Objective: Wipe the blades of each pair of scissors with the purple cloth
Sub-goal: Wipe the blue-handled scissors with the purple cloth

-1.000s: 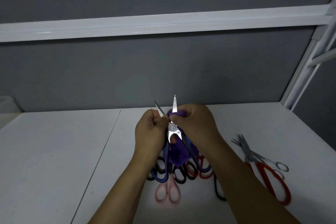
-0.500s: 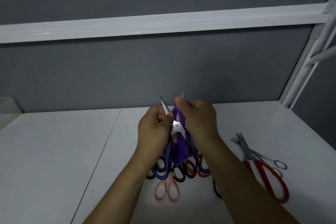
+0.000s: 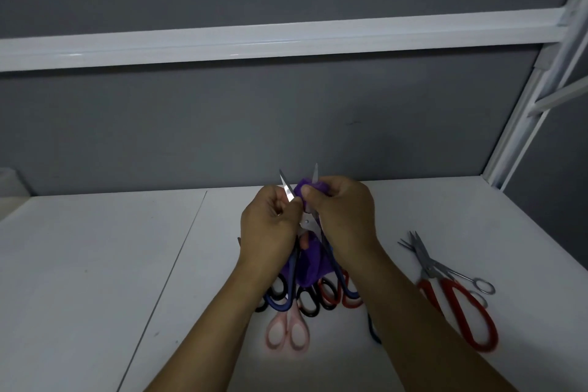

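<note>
I hold a pair of blue-handled scissors (image 3: pixel 286 188) upright above the table, blades spread apart and tips pointing up. My left hand (image 3: pixel 269 228) grips them near the pivot beside the left blade. My right hand (image 3: pixel 342 216) pinches the purple cloth (image 3: pixel 310 259) around the right blade, whose tip pokes out above my fingers. The rest of the cloth hangs down between my wrists. Below my hands lies a pile of scissors with black (image 3: pixel 310 304), red (image 3: pixel 332 293) and pink handles (image 3: pixel 288 333).
Two more pairs lie on the white table (image 3: pixel 95 264) to the right: large red-handled scissors (image 3: pixel 461 312) and thin all-metal scissors (image 3: pixel 451 270). A grey wall with a white rail (image 3: pixel 286 38) stands behind. A white frame post (image 3: pixel 521 127) rises at the right corner.
My right hand with the cloth slid up the right blade toward its tip and has come slightly back down. The scissors tilted a little; the left hand kept its grip.
</note>
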